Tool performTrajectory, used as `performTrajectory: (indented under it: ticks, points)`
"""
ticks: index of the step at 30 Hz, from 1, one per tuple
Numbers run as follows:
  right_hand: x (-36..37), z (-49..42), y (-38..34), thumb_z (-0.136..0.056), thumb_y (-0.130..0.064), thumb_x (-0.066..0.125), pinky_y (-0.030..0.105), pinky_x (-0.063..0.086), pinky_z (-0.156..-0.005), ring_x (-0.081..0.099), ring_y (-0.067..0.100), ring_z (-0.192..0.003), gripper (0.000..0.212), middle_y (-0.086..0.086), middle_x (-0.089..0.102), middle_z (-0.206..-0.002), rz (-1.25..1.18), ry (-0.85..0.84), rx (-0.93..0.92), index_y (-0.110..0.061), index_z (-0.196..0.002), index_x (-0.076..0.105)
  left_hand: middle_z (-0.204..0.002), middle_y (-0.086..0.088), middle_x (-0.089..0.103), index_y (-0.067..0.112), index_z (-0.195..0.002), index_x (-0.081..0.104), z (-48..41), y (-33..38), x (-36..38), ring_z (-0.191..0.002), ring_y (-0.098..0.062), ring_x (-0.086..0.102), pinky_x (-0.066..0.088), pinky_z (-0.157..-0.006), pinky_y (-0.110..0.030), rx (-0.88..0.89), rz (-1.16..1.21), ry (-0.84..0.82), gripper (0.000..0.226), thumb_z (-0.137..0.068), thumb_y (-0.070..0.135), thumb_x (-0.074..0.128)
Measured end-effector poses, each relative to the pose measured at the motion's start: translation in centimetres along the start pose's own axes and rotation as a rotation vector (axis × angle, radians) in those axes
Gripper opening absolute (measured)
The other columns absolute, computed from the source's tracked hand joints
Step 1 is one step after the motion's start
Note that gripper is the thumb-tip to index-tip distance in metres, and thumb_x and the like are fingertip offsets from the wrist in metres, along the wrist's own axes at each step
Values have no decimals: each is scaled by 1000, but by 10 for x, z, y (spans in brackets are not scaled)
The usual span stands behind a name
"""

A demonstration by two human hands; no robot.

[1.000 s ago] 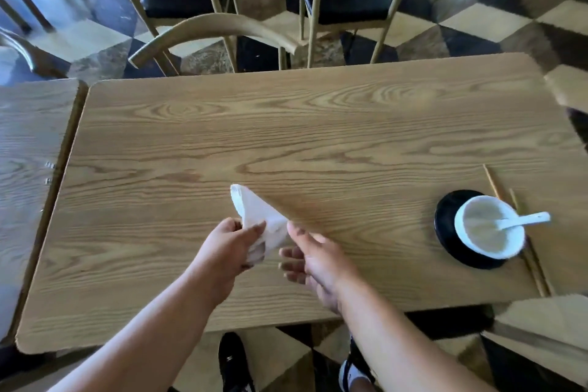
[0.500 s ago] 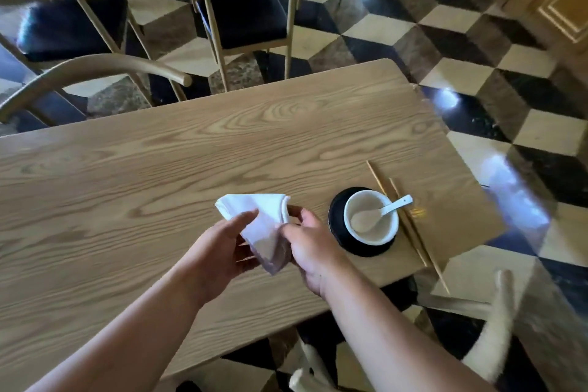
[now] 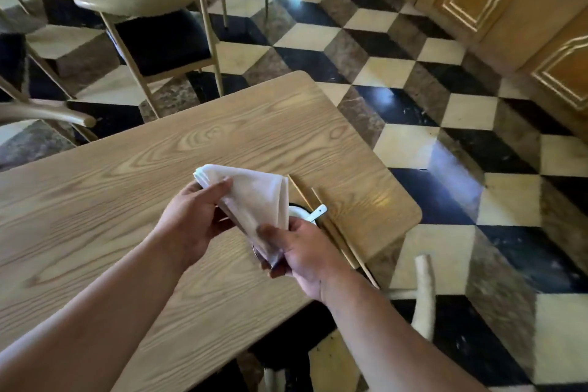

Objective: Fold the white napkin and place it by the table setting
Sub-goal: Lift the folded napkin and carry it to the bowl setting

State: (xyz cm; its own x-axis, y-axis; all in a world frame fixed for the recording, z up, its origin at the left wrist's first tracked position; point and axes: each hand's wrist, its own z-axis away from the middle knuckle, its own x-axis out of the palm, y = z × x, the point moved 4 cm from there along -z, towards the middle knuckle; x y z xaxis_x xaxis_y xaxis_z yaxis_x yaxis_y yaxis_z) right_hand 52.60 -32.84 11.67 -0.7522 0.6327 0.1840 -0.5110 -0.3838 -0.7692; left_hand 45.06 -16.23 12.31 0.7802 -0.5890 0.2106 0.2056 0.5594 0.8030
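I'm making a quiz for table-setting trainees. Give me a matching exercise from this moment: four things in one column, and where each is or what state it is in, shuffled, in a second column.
Things
1. white napkin
2. chopsticks
3. white spoon
4. chair with the dark seat

Places or states
A. standing on the checkered floor beyond the table
B. lying side by side on the table
C. held in the air by the left hand and right hand
D. handle poking out past the napkin

Pairs: 1-C, 2-B, 3-D, 4-A

We observe our left hand (image 3: 191, 216) and right hand (image 3: 302, 251) bare; both forearms are uncovered, without sleeves, rings or watch.
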Motion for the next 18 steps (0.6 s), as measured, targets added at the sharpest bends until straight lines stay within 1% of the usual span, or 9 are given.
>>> performTrajectory:
  ticks: [1, 3, 4, 5, 7, 10, 12, 15, 18]
  points:
    - [-11, 1, -4, -95, -24, 72, 26, 47, -50, 61, 19, -56, 12, 11, 66, -76, 17, 22, -18, -12, -92, 70, -93, -5, 80, 14, -112, 72, -5, 5, 10, -80, -19, 78, 63, -66, -34, 7, -27, -15, 13, -103, 19, 65]
    - [-34, 3, -12, -96, -25, 72, 25, 46, -46, 58, 18, -53, 17, 7, 67, -69, 29, 82, -38, -11, -86, 68, -102, -7, 81, 14, -114, 73, -17, 13, 29, -90, -23, 79, 62, -77, -40, 10, -90, -42, 16, -101, 22, 68]
    - [-45, 3, -16, -96, -25, 73, 26, 46, -46, 58, 17, -51, 18, 4, 69, -68, 26, 110, -43, -11, -87, 69, -104, -8, 81, 14, -113, 73, -22, 17, 37, -91, -24, 78, 61, -81, -41, 14, -126, -52, 15, -100, 22, 69]
    - [-57, 2, -18, -96, -25, 74, 27, 47, -46, 59, 17, -51, 16, 4, 71, -68, 18, 128, -47, -11, -90, 70, -104, -7, 81, 15, -110, 73, -29, 20, 47, -90, -23, 78, 61, -82, -41, 21, -174, -67, 13, -100, 21, 69]
    - [-79, 3, -24, -97, -23, 73, 28, 47, -47, 60, 18, -52, 15, 6, 71, -72, -3, 153, -58, -8, -97, 71, -100, -4, 80, 17, -107, 73, -40, 24, 68, -86, -20, 77, 59, -76, -35, 31, -268, -105, 9, -100, 21, 69]
    - [-110, 6, -30, -97, -18, 73, 30, 50, -50, 62, 20, -55, 11, 6, 69, -72, -38, 203, -65, -7, -97, 71, -97, -4, 78, 17, -106, 72, -57, 29, 96, -82, -17, 76, 59, -68, -30, 53, -392, -153, 9, -99, 22, 71]
    - [-131, 7, -30, -97, -18, 73, 31, 51, -51, 63, 21, -57, 17, 6, 71, -75, -53, 230, -62, -3, -103, 71, -93, -4, 77, 18, -100, 72, -70, 28, 114, -77, -15, 74, 58, -63, -27, 69, -486, -179, 6, -97, 23, 74]
    - [-160, 3, -26, -98, -24, 73, 31, 52, -51, 65, 21, -58, 19, 10, 74, -81, -40, 251, -55, -5, -103, 71, -85, -5, 72, 16, -94, 71, -90, 26, 142, -71, -16, 67, 55, -61, -28, 113, -615, -215, 8, -95, 21, 76]
    - [-180, -2, -22, -99, -29, 72, 30, 51, -50, 64, 20, -55, 20, 9, 76, -77, -11, 277, -56, -10, -100, 70, -75, -1, 70, 14, -92, 71, -106, 25, 162, -66, -15, 64, 51, -63, -31, 162, -707, -230, 10, -93, 21, 79]
